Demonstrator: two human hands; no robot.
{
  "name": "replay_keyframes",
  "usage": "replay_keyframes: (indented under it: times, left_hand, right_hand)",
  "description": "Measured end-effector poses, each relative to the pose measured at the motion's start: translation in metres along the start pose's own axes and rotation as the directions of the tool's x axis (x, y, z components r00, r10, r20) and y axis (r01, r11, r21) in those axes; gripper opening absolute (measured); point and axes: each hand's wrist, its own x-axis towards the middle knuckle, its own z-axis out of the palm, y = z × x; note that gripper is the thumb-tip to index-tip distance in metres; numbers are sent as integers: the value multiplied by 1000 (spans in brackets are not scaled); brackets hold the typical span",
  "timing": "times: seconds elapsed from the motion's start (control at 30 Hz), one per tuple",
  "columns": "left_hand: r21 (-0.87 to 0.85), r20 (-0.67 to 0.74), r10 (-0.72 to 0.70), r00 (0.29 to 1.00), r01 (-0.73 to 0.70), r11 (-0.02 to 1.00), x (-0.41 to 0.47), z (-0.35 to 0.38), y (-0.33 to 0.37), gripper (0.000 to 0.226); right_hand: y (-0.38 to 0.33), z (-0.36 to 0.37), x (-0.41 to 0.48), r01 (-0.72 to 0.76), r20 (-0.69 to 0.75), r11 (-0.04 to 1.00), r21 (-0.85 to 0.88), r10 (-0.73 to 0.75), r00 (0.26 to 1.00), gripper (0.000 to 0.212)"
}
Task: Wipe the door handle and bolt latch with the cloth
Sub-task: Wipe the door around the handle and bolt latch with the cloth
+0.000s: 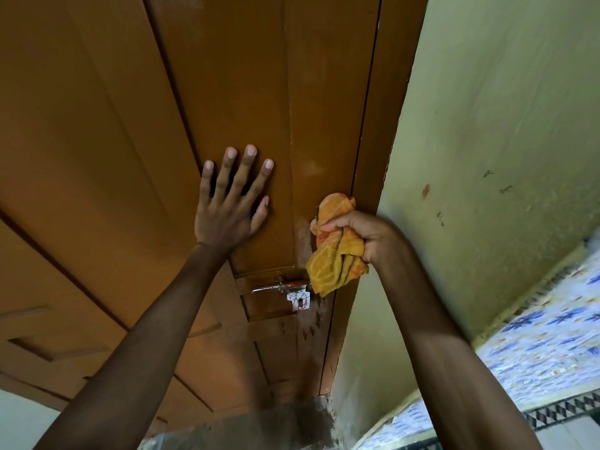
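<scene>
Fingers [235, 177] of the left hand [229, 206] are spread wide and pressed flat on the brown door [130, 125] at the middle of the frame, holding nothing. The right hand [360, 237], just right of centre, is closed tight around a bunched yellow-orange cloth [334, 254] that touches the door's edge beside the frame. The cloth's lower folds hang over the right end of the metal bolt latch [285, 289], below centre. A pale green wall [487, 125] fills the right side.

The bunched cloth [336, 254] hides the bolt latch's [289, 290] right end; the door's [227, 92] top and left edges run out of frame.
</scene>
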Motion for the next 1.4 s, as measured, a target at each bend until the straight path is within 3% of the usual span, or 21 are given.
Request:
replay_keyframes:
  times: [0.2,0.33,0.4,0.5,0.57,0.63,0.73,0.87,1.03,1.1,1.13,1.2,1.23,1.3,1.4]
  left_hand:
    - [1,-5,-3,1000,3,1000,0,-2,0,63]
    - [-8,-5,-1,1000,1,1000,1,-3,-1,63]
    - [-13,1,-2,1000,2,1000,1,-3,0,63]
    - [-3,0,-2,1000,2,1000,0,-2,0,63]
    - [-9,-7,3,1000,-3,1000,1,-2,1,63]
    - [0,-10,-1,1000,1,1000,1,-1,0,63]
    - [12,-15,3,1000,-3,1000,0,0,-1,63]
    - [20,-19,7,1000,-6,1000,-1,2,-2,62]
    - [22,-27,9,1000,-9,1000,-1,2,-1,61]
    - [27,-26,5,1000,-4,1000,-1,3,-2,61]
    - [28,-27,3,1000,-2,1000,-1,3,-2,61]
    - [24,-31,5,999,-5,1000,-1,3,-1,62]
    - [21,-32,7,999,-6,1000,-1,3,-1,63]
    - [25,-28,8,1000,-7,1000,0,3,-2,65]
    - [33,-26,8,1000,-7,999,1,3,-3,64]
  right_hand:
    - [7,-1,1,-26,52,993,115,20,998,14]
    - [35,6,8,75,7,962,263,-80,997,17]
    - [55,7,13,157,-39,955,251,-152,988,24]
    - [76,2,22,332,-152,941,-63,-338,929,31]
    - [91,-4,29,388,-148,861,-328,-453,879,33]
    - [106,-10,41,415,-129,777,-474,-527,840,33]
    - [121,-11,57,390,-139,639,-663,-616,775,36]
    - [123,-12,59,317,-115,387,-866,-771,626,37]
    - [126,-11,49,174,-116,256,-951,-815,567,37]
    - [127,-6,49,206,-154,327,-922,-800,580,29]
    - [124,-5,48,268,-204,475,-838,-729,653,24]
    - [116,-5,44,267,-217,849,-456,-397,892,31]
    - [115,-7,45,209,-173,926,-315,-273,946,34]
    - [115,-8,47,202,-155,923,-326,-263,952,34]
    - [111,3,44,301,-293,873,-384,-425,857,29]
